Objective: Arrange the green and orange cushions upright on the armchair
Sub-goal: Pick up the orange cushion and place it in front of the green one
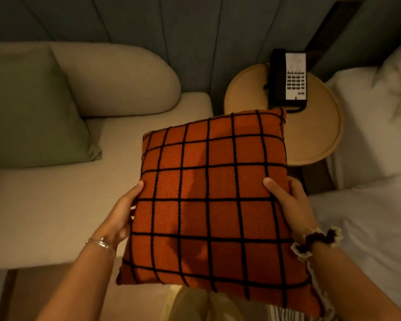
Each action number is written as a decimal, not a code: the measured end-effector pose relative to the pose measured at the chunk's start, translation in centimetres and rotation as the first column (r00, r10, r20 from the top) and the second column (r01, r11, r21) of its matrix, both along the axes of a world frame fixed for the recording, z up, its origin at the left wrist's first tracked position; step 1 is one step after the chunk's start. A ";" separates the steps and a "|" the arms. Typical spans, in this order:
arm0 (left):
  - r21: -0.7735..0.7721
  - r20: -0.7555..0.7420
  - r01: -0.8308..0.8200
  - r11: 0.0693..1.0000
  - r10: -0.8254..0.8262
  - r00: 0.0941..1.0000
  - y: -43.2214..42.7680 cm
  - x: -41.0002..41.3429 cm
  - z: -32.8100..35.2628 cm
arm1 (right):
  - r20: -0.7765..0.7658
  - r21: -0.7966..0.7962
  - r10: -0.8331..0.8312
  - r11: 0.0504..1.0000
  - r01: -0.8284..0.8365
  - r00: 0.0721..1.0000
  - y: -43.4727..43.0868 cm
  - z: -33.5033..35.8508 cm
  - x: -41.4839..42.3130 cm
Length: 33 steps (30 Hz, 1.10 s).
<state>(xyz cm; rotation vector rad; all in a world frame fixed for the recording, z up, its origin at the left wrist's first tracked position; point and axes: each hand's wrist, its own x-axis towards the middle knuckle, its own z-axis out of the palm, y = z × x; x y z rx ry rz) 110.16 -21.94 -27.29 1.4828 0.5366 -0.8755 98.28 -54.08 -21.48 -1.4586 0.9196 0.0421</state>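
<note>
I hold an orange cushion point(208, 200) with a black grid pattern in front of me, above the right end of the beige armchair seat point(56, 205). My left hand point(122, 214) grips its left edge and my right hand point(289, 202) grips its right edge, thumbs on top. The cushion lies nearly flat, tilted toward me. A plain green cushion point(30, 112) leans upright against the armchair's rounded backrest point(116, 77) at the far left.
A round wooden side table point(315, 135) with a black and white telephone point(288, 77) stands right of the armchair. A bed with white linen point(368, 147) fills the right side. A panelled grey-green wall runs behind.
</note>
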 end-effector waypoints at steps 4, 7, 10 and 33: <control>-0.041 0.080 -0.118 0.992 0.121 0.989 2.1 -1.8 4.1 | 0.073 -0.061 0.042 0.997 -0.037 0.996 2.0 3.7 -0.8; -0.077 0.151 -0.212 0.974 0.221 0.963 4.8 -4.2 7.9 | 0.150 -0.051 0.111 0.993 -0.104 0.982 4.1 6.2 -2.1; -0.126 0.214 -0.240 0.963 0.262 0.941 7.4 -6.3 10.9 | 0.230 -0.037 0.175 0.985 -0.171 0.957 5.7 7.9 -2.9; -0.111 0.399 -0.435 0.894 0.441 0.804 43.1 -13.5 17.1 | 0.314 0.098 0.462 0.853 -0.512 0.830 39.3 8.5 0.4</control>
